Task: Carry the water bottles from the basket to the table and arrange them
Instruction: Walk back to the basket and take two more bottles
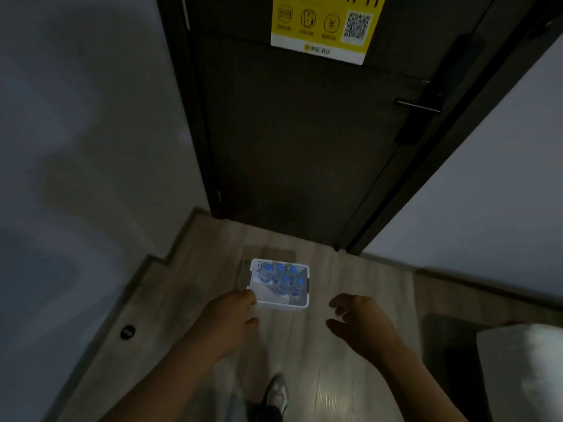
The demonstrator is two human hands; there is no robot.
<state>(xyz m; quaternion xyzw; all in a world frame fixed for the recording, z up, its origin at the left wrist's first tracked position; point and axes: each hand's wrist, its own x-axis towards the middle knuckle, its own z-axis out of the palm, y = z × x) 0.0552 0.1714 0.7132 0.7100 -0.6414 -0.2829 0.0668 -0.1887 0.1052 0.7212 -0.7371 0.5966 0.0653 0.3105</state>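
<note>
A dark door (298,147) fills the middle of the dim view between two grey walls (76,132), and its top is cut off by the frame, as is the upper part of the one yellow sign (326,22) stuck on it. The sign's small print is too blurred to read. One bar handle (419,105) juts from the door's right side. Below lies a pale wooden floor (320,376). At the lower right a pale, blurred object (524,360) is cropped by the edge and cannot be identified. One white basket (281,306) stands on the floor just in front of the door, holding the water bottles (285,283) upright – five blue caps can be counted, the bodies mostly hidden by the walls. The left hand (234,318) covers the basket's near left corner, but whether its fingers grip the rim cannot be told. The right hand (359,321) hangs apart to the basket's right, fingers loosely curled and spread, holding nothing. One shoe (278,394) shows at the bottom, partly cut off.
</note>
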